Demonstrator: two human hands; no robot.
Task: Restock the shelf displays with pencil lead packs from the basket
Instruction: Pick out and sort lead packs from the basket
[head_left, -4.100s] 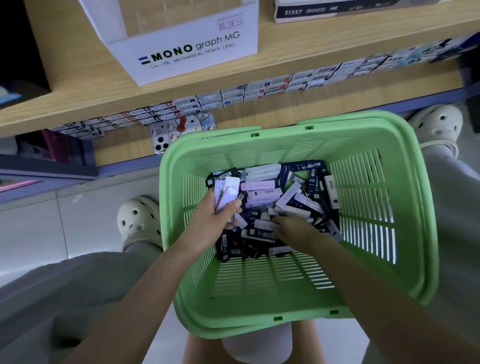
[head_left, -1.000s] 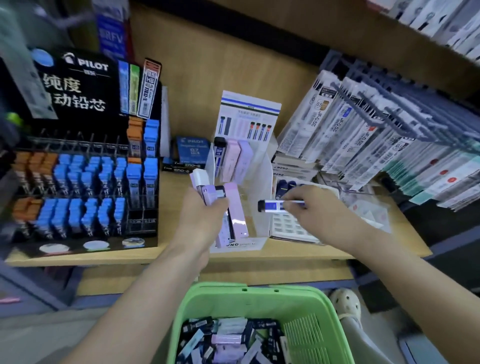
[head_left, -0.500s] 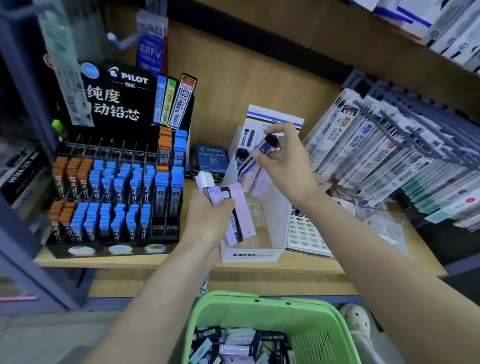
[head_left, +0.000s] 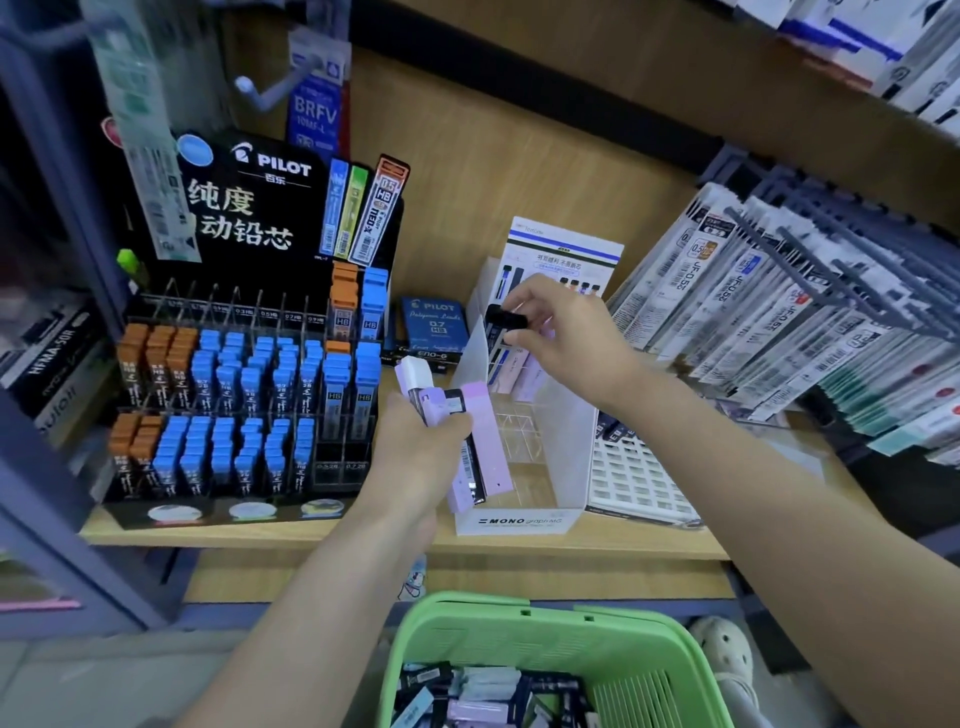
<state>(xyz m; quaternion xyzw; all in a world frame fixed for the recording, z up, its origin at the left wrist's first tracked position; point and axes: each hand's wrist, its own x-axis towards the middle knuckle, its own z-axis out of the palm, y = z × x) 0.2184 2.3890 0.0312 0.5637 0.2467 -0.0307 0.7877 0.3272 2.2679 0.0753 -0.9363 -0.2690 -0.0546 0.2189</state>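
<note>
You pinched one pack (head_left: 506, 318) by its cap with your right hand (head_left: 571, 343), apparently to slide it upright into the display (head_left: 519, 521); your left hand (head_left: 421, 447) gripped the spares (head_left: 491, 447) ready.

Green basket (head_left: 519, 639), black Pilot display (head_left: 249, 208) with blue and orange lead packs (head_left: 249, 395).

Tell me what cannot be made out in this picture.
- Basket: in the head view, the bottom edge cuts it off, so the number of packs inside is unknown.
- Bundle: the left hand covers its middle, so the number of packs is unclear.
- Pack: the right hand covers part of it, and the display wall hides its slot.
- Display label: the small print is too blurred to read.
</note>
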